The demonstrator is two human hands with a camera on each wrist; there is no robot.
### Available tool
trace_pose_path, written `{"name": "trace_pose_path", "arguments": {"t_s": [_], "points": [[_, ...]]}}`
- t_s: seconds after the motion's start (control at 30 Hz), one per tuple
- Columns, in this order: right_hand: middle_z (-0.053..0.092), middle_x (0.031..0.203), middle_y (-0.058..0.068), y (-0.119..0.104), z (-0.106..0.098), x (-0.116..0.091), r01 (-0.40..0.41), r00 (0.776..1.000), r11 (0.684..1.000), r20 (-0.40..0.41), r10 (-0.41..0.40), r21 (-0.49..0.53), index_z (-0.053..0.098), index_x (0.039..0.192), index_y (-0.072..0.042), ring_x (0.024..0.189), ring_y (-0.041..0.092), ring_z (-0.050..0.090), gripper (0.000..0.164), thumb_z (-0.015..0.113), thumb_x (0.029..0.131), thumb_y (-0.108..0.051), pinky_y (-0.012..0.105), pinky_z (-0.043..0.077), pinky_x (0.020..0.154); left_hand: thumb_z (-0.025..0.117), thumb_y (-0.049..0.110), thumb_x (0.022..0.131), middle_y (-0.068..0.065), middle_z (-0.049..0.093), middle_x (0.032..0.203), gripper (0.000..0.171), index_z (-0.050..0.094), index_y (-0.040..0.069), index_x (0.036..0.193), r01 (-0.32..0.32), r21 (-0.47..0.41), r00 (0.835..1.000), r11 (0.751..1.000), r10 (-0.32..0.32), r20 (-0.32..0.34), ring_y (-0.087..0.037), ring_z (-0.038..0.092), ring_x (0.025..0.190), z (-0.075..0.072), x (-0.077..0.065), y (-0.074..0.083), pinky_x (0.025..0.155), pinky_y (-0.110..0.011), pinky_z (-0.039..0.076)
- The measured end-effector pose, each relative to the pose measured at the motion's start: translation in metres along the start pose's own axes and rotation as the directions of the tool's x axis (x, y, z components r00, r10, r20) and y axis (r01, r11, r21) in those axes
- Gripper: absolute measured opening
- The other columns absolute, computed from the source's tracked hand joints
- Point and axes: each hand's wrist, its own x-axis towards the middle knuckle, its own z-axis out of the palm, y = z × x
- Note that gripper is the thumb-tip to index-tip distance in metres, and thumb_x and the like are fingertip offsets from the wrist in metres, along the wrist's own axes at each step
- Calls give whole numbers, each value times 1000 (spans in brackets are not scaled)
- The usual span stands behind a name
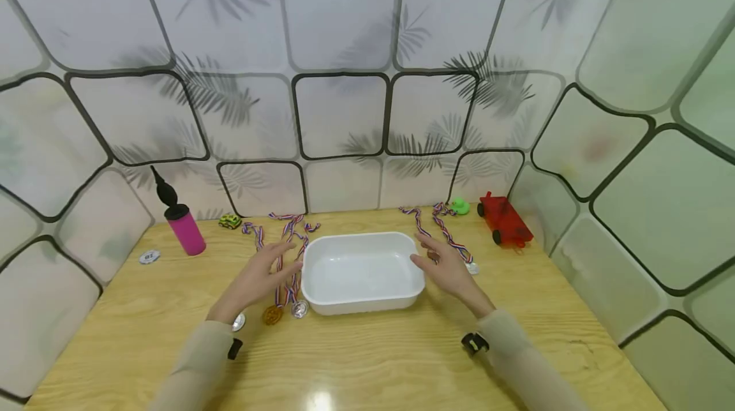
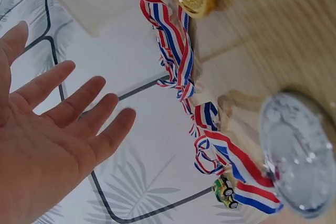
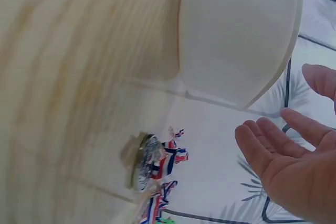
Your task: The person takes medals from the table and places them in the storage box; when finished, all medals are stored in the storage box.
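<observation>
A white rectangular basin stands on the wooden table between the two hands. My left hand hovers beside its left end, fingers spread and holding nothing. Off the right end is my right hand, its fingers loosely extended with nothing in them; the right wrist view shows a gap between them and the basin wall. Under and beside the left hand lie medals on striped ribbons, including a gold medal and a silver medal. Another silver medal lies near the right hand, its ribbon running back.
A pink pump with a black nozzle stands at the left, near a small white oval piece. Toward the back are a small toy car, a green rubber duck and a red toy cart. Patterned walls enclose the table's back and sides.
</observation>
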Motion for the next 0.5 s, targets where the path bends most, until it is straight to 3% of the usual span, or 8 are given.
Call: {"name": "trace_pose_path", "arguments": {"t_s": [0.13,0.27,0.37,0.5], "points": [[55,138,20,12,-3,-4,-93,995,984,43,87,154,52,139,-2,122,36,56,55,70,92,-22,38,52,97,63,35,96,-19,56,138,46,60,6,132,38,-114,999,993,-36,20,-41,51,127,-6,-7,-9,98,-53,48],[55,136,20,19,-7,-7,-165,983,956,113,141,242,52,138,-1,116,32,57,54,71,91,-21,25,51,83,67,28,94,-16,62,130,41,62,6,128,93,-188,994,978,-82,66,-36,57,120,-14,-13,-20,92,-47,53],[52,139,20,20,-9,-8,-203,973,934,169,158,293,52,138,-2,115,29,58,54,71,91,-20,22,51,83,68,23,93,-16,65,125,40,62,3,127,100,-220,990,970,-74,123,-33,59,114,-23,-19,-33,90,-44,53],[49,143,21,21,-9,-10,-245,956,909,239,169,337,51,139,-3,114,29,59,56,72,90,-20,26,54,86,68,17,92,-18,65,120,34,64,0,122,78,-232,974,970,-25,226,-28,60,105,-36,-27,-52,82,-32,53]]}}
